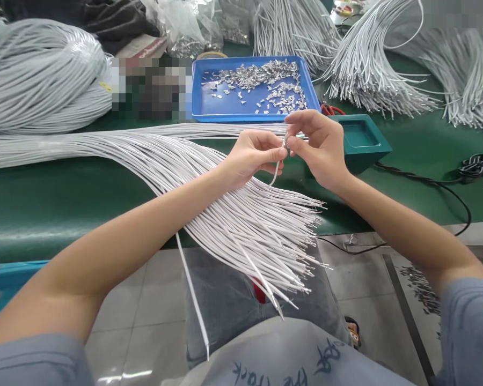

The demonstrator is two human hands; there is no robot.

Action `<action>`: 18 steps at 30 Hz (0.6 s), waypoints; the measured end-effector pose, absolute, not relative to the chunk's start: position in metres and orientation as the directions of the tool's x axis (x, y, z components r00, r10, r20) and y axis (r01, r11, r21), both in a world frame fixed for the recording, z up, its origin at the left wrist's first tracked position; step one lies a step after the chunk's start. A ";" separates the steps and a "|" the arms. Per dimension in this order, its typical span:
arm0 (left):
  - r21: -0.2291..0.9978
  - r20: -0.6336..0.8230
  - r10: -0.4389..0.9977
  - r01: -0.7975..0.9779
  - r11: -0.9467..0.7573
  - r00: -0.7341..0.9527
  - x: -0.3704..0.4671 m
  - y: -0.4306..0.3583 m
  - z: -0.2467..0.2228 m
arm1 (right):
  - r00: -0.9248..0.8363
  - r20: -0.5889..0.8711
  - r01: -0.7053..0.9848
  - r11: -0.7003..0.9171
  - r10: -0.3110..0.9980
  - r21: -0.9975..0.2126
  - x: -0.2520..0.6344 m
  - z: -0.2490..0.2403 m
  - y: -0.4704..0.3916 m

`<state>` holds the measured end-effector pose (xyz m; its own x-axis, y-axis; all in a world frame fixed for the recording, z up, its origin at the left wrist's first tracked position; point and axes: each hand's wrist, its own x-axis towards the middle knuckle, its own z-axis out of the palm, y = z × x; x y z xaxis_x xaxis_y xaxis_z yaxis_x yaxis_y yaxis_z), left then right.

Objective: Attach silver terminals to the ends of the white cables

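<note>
Between the fingertips of my left hand (257, 156) is the end of a white wire (276, 174), its short tail curving down below the fingers. My right hand (317, 147) meets it there, thumb and index finger pinched on a small metal terminal (285, 140) at the wire's end. Much of the terminal is hidden by the fingertips. Under my left forearm a large bundle of white wires (225, 214) fans out over the table's front edge, with bare ends to the right. Just behind my hands lies a blue tray (209, 115) with many loose metal terminals (261, 75).
A green box-shaped device (364, 134) stands right behind my right hand. Black cable (430, 181) runs across the green table (422, 206) at the right. More wire bundles (36, 75) lie at the back left and back right (366, 64). Plastic bags (185, 32) sit behind the tray.
</note>
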<state>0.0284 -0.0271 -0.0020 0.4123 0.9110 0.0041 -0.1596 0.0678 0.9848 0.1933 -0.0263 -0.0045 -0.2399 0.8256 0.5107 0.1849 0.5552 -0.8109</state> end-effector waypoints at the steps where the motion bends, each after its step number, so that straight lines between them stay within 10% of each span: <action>1: 0.984 0.013 0.910 -0.165 0.061 0.414 0.028 -0.026 -0.003 | -0.245 0.518 0.177 0.563 0.820 -0.807 0.193 -0.004 -0.027; 18: 0.989 0.102 0.860 -0.142 -0.034 0.501 0.024 -0.024 -0.007 | -0.313 0.438 0.007 0.463 0.843 -0.886 0.195 0.003 -0.030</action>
